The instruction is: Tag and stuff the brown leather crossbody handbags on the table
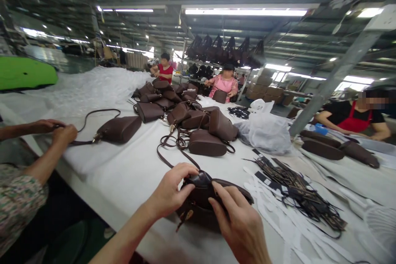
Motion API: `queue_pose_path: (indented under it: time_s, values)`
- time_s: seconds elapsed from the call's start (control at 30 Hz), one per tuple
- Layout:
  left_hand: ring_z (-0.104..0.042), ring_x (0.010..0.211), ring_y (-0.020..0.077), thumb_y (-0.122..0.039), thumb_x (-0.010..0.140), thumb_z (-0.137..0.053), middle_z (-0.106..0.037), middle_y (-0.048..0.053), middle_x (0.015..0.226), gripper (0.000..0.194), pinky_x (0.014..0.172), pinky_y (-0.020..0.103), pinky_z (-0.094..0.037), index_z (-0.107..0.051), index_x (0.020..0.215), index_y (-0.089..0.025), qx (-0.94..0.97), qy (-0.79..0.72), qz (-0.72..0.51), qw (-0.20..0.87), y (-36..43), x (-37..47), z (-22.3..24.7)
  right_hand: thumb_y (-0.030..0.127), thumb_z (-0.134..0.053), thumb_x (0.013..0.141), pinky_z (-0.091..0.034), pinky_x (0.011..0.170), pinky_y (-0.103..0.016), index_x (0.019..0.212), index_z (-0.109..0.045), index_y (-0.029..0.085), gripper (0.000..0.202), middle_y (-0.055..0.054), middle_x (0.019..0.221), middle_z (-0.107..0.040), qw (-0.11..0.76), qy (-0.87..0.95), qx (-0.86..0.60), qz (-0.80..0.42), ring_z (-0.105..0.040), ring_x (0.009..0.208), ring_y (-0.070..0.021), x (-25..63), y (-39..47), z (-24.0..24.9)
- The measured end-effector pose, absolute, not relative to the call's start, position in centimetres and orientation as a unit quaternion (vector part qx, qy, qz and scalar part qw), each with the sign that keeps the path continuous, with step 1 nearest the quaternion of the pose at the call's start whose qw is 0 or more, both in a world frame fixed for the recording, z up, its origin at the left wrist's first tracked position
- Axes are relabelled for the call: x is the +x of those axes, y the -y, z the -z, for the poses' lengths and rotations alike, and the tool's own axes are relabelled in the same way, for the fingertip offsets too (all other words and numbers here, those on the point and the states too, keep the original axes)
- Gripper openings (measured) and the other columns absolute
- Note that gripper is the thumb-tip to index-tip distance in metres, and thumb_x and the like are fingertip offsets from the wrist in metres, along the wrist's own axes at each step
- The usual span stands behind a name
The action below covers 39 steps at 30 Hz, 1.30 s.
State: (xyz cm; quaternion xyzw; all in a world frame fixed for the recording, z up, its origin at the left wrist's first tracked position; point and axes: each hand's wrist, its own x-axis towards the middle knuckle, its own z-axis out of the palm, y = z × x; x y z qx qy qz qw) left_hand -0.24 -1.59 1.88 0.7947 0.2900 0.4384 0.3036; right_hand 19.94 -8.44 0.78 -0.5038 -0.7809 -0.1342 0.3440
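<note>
A dark brown bag (201,217) sits at the table's near edge, its opening facing up and a small metal-tipped pull hanging at its left side. My left hand (175,187) pinches the bag's left rim and black lining between thumb and fingers. On the right side, my right hand (236,214) grips the opening's edge, thumb toward the inside. A thin brown strap (162,157) loops from the bag toward the pile behind it. The bag's lower part is partly hidden by my hands.
Brown bags (207,142) are piled mid-table. At left, another person's hands (63,132) hold the strap of a bag (120,129). Right lie dark straps (297,189), white strips (272,214) and a clear plastic bag (266,128). Several people work beyond, near a metal post (334,70).
</note>
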Motion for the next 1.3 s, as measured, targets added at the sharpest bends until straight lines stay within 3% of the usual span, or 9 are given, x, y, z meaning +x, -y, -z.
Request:
queue_pose_path:
  time_s: [0.1,0.27,0.4,0.57,0.63,0.8,1.0,1.1,1.3]
  values:
    - [-0.052,0.116,0.0229,-0.005,0.074,-0.062,-0.063,0.006,0.12,0.042,0.105,0.042,-0.039,-0.063,0.112,-0.023,0.833,-0.268,-0.387,0.292,0.8,-1.6,-1.6,0.041,-0.048,0.094,-0.051,0.055,-0.027,0.123,-0.061,0.02,0.037,-0.007,0.084,-0.066,0.274,0.774,-0.547,0.164,-0.066,0.067,-0.0194,18.7,7.2,-0.8]
    - [-0.043,0.128,0.0263,0.0,0.07,-0.063,-0.042,0.011,0.14,0.06,0.109,0.043,-0.035,-0.059,0.124,-0.024,0.857,-0.265,-0.316,0.309,-1.0,-1.6,-1.2,0.031,-0.041,0.096,-0.053,0.059,-0.025,0.112,-0.064,0.023,0.029,-0.01,0.108,-0.066,0.288,0.745,-0.569,0.194,-0.068,0.083,-0.0199,19.4,6.2,0.6]
    - [-0.055,0.107,0.0219,-0.006,0.07,-0.072,-0.056,0.009,0.114,0.046,0.095,0.034,-0.047,-0.063,0.114,-0.019,0.874,-0.248,-0.298,0.294,-1.2,-0.2,-0.9,0.026,-0.048,0.09,-0.054,0.074,-0.029,0.104,-0.063,0.023,0.021,-0.008,0.107,-0.067,0.32,0.752,-0.569,0.094,-0.066,0.094,-0.0221,21.1,6.0,-0.2]
    - [-0.056,0.089,0.0217,-0.022,0.069,-0.077,-0.055,0.006,0.1,0.024,0.078,0.034,-0.054,-0.066,0.09,-0.019,0.894,-0.295,-0.267,0.207,2.3,2.7,-0.4,0.035,-0.053,0.088,-0.05,0.063,-0.027,0.094,-0.062,0.021,0.018,-0.002,0.082,-0.066,0.333,0.69,-0.633,-0.115,-0.061,0.069,-0.0164,22.5,6.5,-2.7]
    - [-0.056,0.094,0.0233,-0.02,0.073,-0.073,-0.055,0.008,0.106,0.025,0.079,0.036,-0.055,-0.064,0.097,-0.02,0.896,-0.298,-0.266,0.192,3.7,3.5,-0.4,0.036,-0.055,0.086,-0.049,0.063,-0.028,0.084,-0.061,0.02,0.017,-0.003,0.079,-0.062,0.349,0.668,-0.65,-0.097,-0.059,0.069,-0.0169,22.4,6.8,-2.9]
    - [-0.056,0.106,0.0272,-0.014,0.076,-0.065,-0.053,0.013,0.121,0.054,0.083,0.038,-0.058,-0.049,0.127,-0.019,0.927,-0.24,-0.257,0.131,4.6,3.9,-0.1,0.03,-0.051,0.088,-0.046,0.069,-0.029,0.072,-0.057,0.021,0.019,-0.005,0.082,-0.06,0.405,0.629,-0.663,-0.031,-0.057,0.077,-0.0186,21.7,7.8,-2.3]
    - [-0.061,0.101,0.0271,-0.019,0.087,-0.053,-0.053,0.02,0.132,0.038,0.072,0.034,-0.062,-0.05,0.124,-0.01,0.94,-0.165,-0.297,-0.024,4.2,5.6,1.7,0.03,-0.05,0.086,-0.041,0.061,-0.028,0.071,-0.053,0.022,0.017,0.0,0.065,-0.057,0.42,0.559,-0.712,-0.064,-0.052,0.062,-0.0165,22.0,8.5,-2.9]
    - [-0.062,0.089,0.0247,-0.021,0.092,-0.048,-0.061,0.019,0.121,0.029,0.065,0.032,-0.061,-0.055,0.116,-0.008,0.934,-0.142,-0.324,-0.05,4.3,7.1,1.9,0.031,-0.05,0.084,-0.037,0.059,-0.027,0.065,-0.046,0.023,0.021,0.003,0.059,-0.051,0.423,0.525,-0.734,-0.081,-0.048,0.058,-0.0149,22.1,8.5,-3.6]
    - [-0.059,0.083,0.0219,-0.021,0.095,-0.042,-0.066,0.014,0.109,0.023,0.067,0.033,-0.06,-0.059,0.107,-0.012,0.931,-0.134,-0.337,-0.045,3.8,8.0,1.5,0.045,-0.055,0.079,-0.037,0.051,-0.023,0.077,-0.056,0.018,0.027,-0.001,0.072,-0.062,0.51,0.451,-0.616,-0.397,-0.049,0.057,-0.0117,23.4,8.7,-4.0]
